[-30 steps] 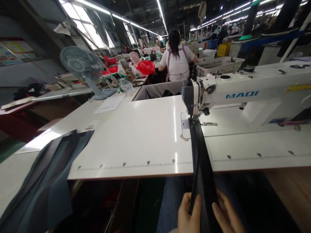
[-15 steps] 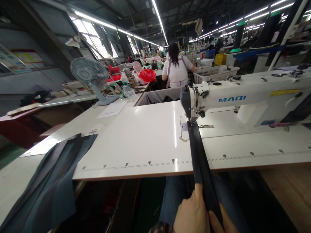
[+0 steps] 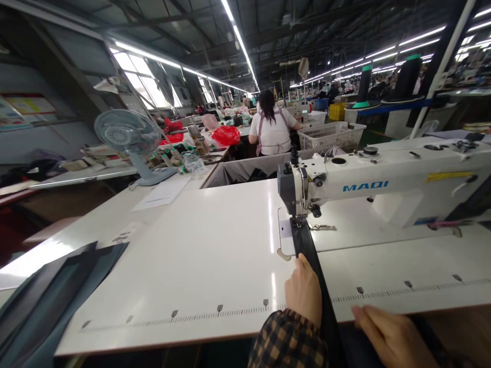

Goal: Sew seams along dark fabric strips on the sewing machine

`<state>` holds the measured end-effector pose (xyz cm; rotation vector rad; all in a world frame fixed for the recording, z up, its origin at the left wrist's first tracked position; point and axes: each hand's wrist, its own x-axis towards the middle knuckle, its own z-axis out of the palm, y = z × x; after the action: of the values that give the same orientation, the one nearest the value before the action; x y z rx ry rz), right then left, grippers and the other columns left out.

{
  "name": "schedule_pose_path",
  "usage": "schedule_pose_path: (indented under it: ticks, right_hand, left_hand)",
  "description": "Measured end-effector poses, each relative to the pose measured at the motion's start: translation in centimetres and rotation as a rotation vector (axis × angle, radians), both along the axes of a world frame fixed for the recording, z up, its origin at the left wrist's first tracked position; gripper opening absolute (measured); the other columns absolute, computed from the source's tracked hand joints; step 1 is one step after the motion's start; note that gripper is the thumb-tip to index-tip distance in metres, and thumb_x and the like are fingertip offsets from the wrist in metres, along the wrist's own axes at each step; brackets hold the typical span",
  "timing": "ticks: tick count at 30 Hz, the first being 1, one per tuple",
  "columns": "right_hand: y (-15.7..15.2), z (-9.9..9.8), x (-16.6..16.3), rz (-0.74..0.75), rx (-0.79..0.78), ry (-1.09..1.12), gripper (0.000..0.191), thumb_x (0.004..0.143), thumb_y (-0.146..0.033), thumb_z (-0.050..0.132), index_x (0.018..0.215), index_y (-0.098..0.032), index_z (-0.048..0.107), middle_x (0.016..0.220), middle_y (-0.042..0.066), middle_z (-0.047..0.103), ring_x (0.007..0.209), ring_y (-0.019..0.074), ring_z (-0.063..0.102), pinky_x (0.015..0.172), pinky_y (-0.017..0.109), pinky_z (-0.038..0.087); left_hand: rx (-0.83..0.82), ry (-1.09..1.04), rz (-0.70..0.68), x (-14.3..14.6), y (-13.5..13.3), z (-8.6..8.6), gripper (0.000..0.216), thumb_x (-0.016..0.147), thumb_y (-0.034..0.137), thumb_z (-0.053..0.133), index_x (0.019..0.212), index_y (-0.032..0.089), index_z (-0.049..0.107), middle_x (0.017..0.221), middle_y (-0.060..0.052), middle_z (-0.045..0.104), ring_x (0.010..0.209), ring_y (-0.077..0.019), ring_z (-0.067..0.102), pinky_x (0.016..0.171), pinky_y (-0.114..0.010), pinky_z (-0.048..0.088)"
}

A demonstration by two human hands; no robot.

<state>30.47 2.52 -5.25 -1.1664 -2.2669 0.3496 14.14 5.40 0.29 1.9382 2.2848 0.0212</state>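
Observation:
A black strip of fabric [image 3: 312, 255] runs from under the presser foot of the white sewing machine [image 3: 368, 179] toward me and over the table's front edge. My left hand [image 3: 305, 291], in a checked sleeve, is closed on the strip's left edge a little in front of the needle area. Right of the strip, by the table edge, is my right hand [image 3: 391, 332]. It is smeared by motion and stands apart from the fabric; how its fingers are set is unclear.
Dark fabric pieces [image 3: 65, 291] lie on the left of the table [image 3: 215, 255]. Behind them are a sheet of paper [image 3: 163, 193] and a grey fan [image 3: 130, 143]. A co-worker [image 3: 274, 125] sits ahead, beside a white basket [image 3: 332, 135].
My left hand has moved forward along the strip, up onto the tabletop. The right hand has come off the strip and shifted right. The view has tilted up.

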Motion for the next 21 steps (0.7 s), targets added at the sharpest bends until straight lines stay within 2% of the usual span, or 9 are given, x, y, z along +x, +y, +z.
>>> schedule_pose_path:
  ticks: [1, 3, 4, 6, 8, 11, 16, 19, 21]
  right_hand:
    - [2.1, 0.2, -0.4, -0.015, 0.023, -0.05, 0.033, 0.092, -0.032, 0.03, 0.086, -0.021, 0.061, 0.078, 0.004, 0.062, 0.075, 0.0177, 0.059, 0.069, 0.032, 0.05]
    - [5.5, 0.4, -1.7, -0.003, 0.153, -0.178, 0.034, 0.091, -0.034, 0.029, 0.108, -0.017, 0.054, 0.103, 0.009, 0.059, 0.099, 0.0224, 0.052, 0.086, 0.04, 0.044]
    - [6.7, 0.3, -2.5, 0.021, 0.205, -0.238, 0.038, 0.091, -0.034, 0.03, 0.119, -0.014, 0.046, 0.116, 0.011, 0.051, 0.109, 0.0245, 0.044, 0.091, 0.045, 0.039]
    - [7.9, 0.0, -4.0, 0.072, 0.265, -0.323, 0.047, 0.091, -0.033, 0.03, 0.131, -0.009, 0.026, 0.131, 0.014, 0.033, 0.122, 0.0262, 0.027, 0.096, 0.051, 0.032]
    - [8.1, -0.3, -4.9, 0.113, 0.264, -0.363, 0.05, 0.091, -0.03, 0.029, 0.133, -0.006, 0.017, 0.136, 0.014, 0.023, 0.126, 0.0255, 0.017, 0.098, 0.051, 0.029]
    - [7.8, -0.1, -5.1, 0.155, 0.239, -0.377, 0.05, 0.09, -0.026, 0.029, 0.133, -0.004, 0.016, 0.137, 0.014, 0.018, 0.126, 0.0241, 0.013, 0.099, 0.047, 0.031]
    - [8.5, 1.4, -4.7, 0.286, 0.158, -0.347, 0.05, 0.088, -0.021, 0.033, 0.135, -0.014, 0.018, 0.139, 0.006, 0.018, 0.126, 0.0205, 0.016, 0.1, 0.039, 0.034]
    - [8.7, 1.6, -4.8, 0.334, 0.141, -0.321, 0.048, 0.088, -0.021, 0.033, 0.133, -0.014, 0.022, 0.138, 0.007, 0.019, 0.125, 0.0205, 0.018, 0.099, 0.039, 0.034]
    - [8.5, 1.5, -4.9, 0.323, 0.141, -0.329, 0.048, 0.087, -0.02, 0.033, 0.133, -0.01, 0.022, 0.138, 0.009, 0.017, 0.125, 0.0209, 0.017, 0.1, 0.039, 0.033]
  left_hand:
    - [-0.005, 0.009, -0.001, 0.0, 0.0, 0.0, 0.045, 0.081, -0.001, 0.023, 0.124, 0.0, 0.033, 0.1, -0.018, 0.052, 0.075, -0.0228, 0.061, 0.058, -0.034, 0.05]
    - [-0.018, 0.023, -0.002, 0.0, 0.1, 0.0, 0.048, 0.079, -0.004, 0.023, 0.125, 0.0, 0.032, 0.103, -0.019, 0.052, 0.076, -0.0222, 0.061, 0.059, -0.033, 0.05]
    - [-0.027, 0.024, -0.001, 0.0, 0.2, -0.1, 0.048, 0.078, -0.004, 0.023, 0.126, 0.0, 0.032, 0.104, -0.019, 0.051, 0.077, -0.0222, 0.061, 0.059, -0.032, 0.05]
    - [-0.043, 0.012, 0.007, -0.1, 0.3, -0.2, 0.05, 0.078, -0.005, 0.023, 0.126, 0.0, 0.031, 0.107, -0.019, 0.051, 0.078, -0.022, 0.061, 0.06, -0.032, 0.05]
    - [-0.049, -0.016, 0.009, -0.3, 0.3, -0.4, 0.051, 0.076, -0.006, 0.023, 0.127, -0.001, 0.03, 0.107, -0.019, 0.051, 0.079, -0.0217, 0.061, 0.061, -0.031, 0.051]
    - [-0.025, -0.068, 0.005, -0.4, 0.2, -1.0, 0.052, 0.077, -0.004, 0.025, 0.128, 0.001, 0.028, 0.11, -0.019, 0.05, 0.079, -0.0214, 0.061, 0.064, -0.031, 0.05]
    - [-0.025, -0.151, -0.009, -1.0, 0.3, -1.2, 0.053, 0.077, 0.002, 0.031, 0.13, 0.006, 0.027, 0.113, -0.017, 0.049, 0.081, -0.022, 0.06, 0.067, -0.032, 0.05]
    - [-0.002, -0.231, -0.111, -3.0, 1.0, 0.1, 0.041, 0.084, 0.013, 0.03, 0.124, 0.013, 0.04, 0.098, -0.011, 0.056, 0.075, -0.0208, 0.06, 0.065, -0.033, 0.051]
    - [0.065, -0.274, -0.258, -4.9, 1.7, 1.0, 0.034, 0.086, 0.02, 0.031, 0.113, 0.019, 0.052, 0.096, -0.008, 0.056, 0.086, -0.0205, 0.057, 0.074, -0.034, 0.049]
